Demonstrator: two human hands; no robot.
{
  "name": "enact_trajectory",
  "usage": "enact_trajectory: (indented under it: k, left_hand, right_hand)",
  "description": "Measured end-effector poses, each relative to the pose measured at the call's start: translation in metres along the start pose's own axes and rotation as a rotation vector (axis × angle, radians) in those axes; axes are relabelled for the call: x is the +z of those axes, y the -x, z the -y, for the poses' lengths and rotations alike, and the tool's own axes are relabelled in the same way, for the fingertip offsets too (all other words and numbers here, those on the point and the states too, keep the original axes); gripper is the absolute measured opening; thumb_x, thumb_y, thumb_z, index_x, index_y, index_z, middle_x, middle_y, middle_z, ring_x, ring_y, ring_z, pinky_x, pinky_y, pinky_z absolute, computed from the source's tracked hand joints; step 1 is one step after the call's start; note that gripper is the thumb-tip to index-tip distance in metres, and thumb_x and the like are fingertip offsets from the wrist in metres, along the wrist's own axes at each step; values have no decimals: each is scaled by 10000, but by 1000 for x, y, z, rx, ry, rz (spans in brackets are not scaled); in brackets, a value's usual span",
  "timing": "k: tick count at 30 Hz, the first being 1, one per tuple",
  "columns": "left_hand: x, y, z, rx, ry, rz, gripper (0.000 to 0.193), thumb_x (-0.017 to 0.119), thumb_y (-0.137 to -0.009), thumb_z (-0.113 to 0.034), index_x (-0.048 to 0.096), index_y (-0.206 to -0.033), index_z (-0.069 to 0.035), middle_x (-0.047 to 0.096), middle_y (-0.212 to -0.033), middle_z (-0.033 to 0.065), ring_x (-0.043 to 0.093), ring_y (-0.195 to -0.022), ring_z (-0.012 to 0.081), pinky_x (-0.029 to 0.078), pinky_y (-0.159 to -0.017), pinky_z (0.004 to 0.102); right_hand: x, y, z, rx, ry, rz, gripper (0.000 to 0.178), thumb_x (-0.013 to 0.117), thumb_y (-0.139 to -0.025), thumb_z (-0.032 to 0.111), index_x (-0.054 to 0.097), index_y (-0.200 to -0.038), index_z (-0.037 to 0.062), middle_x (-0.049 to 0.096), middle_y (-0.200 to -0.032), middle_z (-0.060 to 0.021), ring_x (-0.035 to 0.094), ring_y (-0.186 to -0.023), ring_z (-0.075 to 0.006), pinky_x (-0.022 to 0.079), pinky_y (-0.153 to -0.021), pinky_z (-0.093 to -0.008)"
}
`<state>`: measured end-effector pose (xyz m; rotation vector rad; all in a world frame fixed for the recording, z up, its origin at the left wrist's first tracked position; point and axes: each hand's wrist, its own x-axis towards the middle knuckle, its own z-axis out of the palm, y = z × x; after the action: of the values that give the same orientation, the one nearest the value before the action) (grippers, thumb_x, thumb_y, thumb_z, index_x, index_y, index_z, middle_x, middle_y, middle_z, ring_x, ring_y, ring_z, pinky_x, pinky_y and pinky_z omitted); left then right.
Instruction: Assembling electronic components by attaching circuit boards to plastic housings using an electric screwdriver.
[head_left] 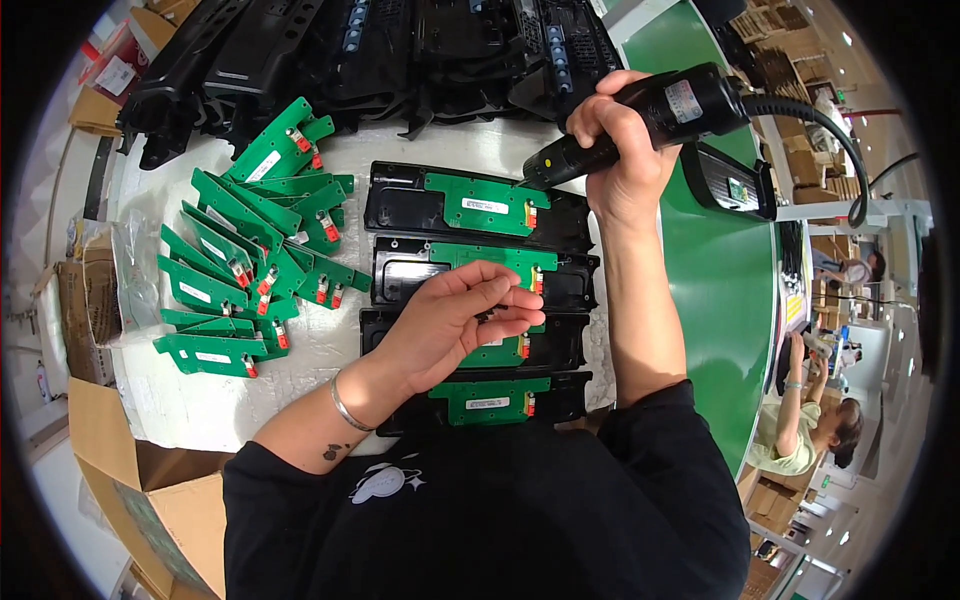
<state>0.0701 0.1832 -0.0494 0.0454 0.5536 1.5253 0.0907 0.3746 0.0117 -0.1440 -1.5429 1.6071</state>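
My right hand [630, 145] is wrapped round a black electric screwdriver [665, 108], which lies slanted with its bit pointing left and down. The bit's tip is at the upper right edge of a green circuit board [465, 208] seated in the farthest black plastic housing [395, 205]. Several such housings with boards are lined up toward me. Over the middle ones hovers my left hand [465, 315], palm partly up, fingers curled and thumb against the index finger. Small dark pieces that look like screws show within its fingers. That hand hides part of the boards below.
Loose green circuit boards [215, 265] with red-and-white connectors lie piled at the left. Black plastic housings [400, 60] are stacked along the back. A cable [835, 125] trails right from the screwdriver. An open cardboard box [175, 500] stands front left; another person [815, 430] sits at the right.
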Motion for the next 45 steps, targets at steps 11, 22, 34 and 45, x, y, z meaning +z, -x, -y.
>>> enact_trajectory:
  k: [11, 22, 34, 45]
  left_hand:
    - [-3, 1, -2, 22, 11, -48, 195, 539, -868, -126, 558, -1028, -16, 612, -965, 94, 605, -865, 158, 493, -777, 254]
    - [-15, -1, 2, 46, 252, -5, 174, 535, -854, -52, 559, -1024, -21, 601, -951, 80, 599, -867, 146, 503, -763, 216]
    - [-10, 2, -2, 79, 314, 31, 176, 550, -860, -124, 555, -997, -14, 584, -910, 46, 577, -808, 96, 500, -716, 187]
    - [12, 5, -2, -125, 95, 111, 378, 395, -934, -194, 413, -1211, 62, 532, -1136, 171, 546, -1035, 258, 449, -882, 309]
  right_hand:
    - [8, -9, -2, 89, 81, 75, 24, 504, -658, -17, 510, -637, -27, 498, -524, -51, 472, -454, -110, 385, -470, -230]
    - [8, -2, 10, 86, 131, 49, 131, 533, -691, 25, 480, -801, -22, 451, -554, -68, 423, -459, -144, 365, -482, -275]
    - [16, 47, 103, -45, -240, 424, 253, 577, -713, 147, 424, -908, 96, 458, -502, 96, 440, -428, -21, 331, -472, -180]
    - [18, 50, 68, -44, -85, 211, 230, 525, -725, 119, 444, -927, 43, 413, -532, 20, 389, -436, -89, 334, -489, -258]
